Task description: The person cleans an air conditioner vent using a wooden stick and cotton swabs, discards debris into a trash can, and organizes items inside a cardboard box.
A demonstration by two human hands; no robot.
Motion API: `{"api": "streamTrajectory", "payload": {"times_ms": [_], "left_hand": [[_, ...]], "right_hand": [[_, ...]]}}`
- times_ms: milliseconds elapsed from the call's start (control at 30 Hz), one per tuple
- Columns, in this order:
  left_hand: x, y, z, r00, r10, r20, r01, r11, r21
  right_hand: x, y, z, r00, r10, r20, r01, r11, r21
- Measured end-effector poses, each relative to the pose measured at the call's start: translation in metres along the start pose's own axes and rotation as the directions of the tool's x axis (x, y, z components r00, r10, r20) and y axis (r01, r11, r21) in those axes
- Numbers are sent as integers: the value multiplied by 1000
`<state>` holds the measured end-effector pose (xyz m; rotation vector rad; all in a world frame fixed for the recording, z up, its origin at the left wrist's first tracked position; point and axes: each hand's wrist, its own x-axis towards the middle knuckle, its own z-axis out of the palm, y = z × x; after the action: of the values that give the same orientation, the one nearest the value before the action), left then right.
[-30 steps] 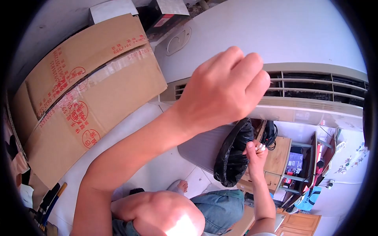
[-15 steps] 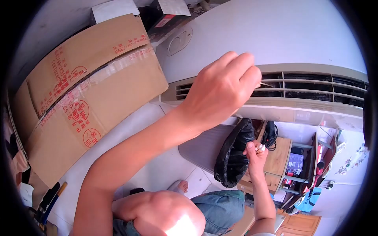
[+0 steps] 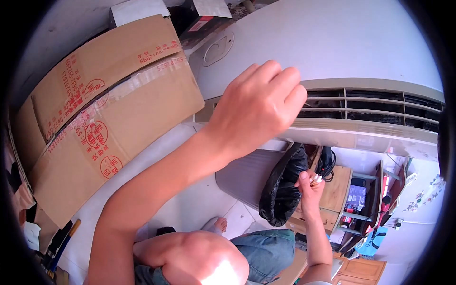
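Observation:
My left hand [image 3: 261,102] is closed in a pinch with its back toward me, in front of the louvred vent [image 3: 373,105] of a white appliance panel [image 3: 327,42] that looks like an air conditioner. What its fingers hold is hidden behind the hand now; a thin stick, apparently a cotton swab, showed there a moment earlier. Lower right, my right hand [image 3: 311,190] is closed around several cotton swabs [image 3: 315,179], white tips showing above the fingers. Just left of it is the black bag [image 3: 280,194] lining a grey bin [image 3: 242,178].
A large cardboard box [image 3: 128,104] with red print fills the left side. Beneath the panel stand a wooden cabinet [image 3: 336,190] and a shelf with boxes [image 3: 355,197]. Black cable [image 3: 327,166] hangs by the bin. My bare knee [image 3: 199,251] is at the bottom.
My left hand has drawn slightly left, away from the vent slats, and the thin stick at its fingertips has gone out of sight. My right hand has barely moved.

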<state>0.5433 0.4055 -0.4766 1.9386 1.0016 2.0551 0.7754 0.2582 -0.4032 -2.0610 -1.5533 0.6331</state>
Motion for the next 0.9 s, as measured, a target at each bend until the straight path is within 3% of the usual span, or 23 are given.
{"api": "streamTrajectory", "payload": {"times_ms": [100, 300, 567, 700, 900], "left_hand": [[3, 7, -1, 988, 107, -111, -96, 990, 103], [8, 13, 15, 932, 218, -289, -207, 976, 67], [-8, 19, -10, 991, 100, 94, -110, 988, 106], [-8, 5, -13, 984, -32, 173, 30, 999, 13], [-1, 4, -10, 976, -185, 118, 203, 967, -155]], "right_hand": [[-1, -3, 3, 1000, -2, 8, 2, 1000, -12], [0, -6, 5, 1000, -13, 8, 13, 1000, 0], [0, 2, 3, 1000, 0, 9, 0, 1000, 26], [2, -4, 8, 1000, -13, 25, 12, 999, 43], [4, -2, 7, 999, -18, 33, 18, 1000, 4]]}}
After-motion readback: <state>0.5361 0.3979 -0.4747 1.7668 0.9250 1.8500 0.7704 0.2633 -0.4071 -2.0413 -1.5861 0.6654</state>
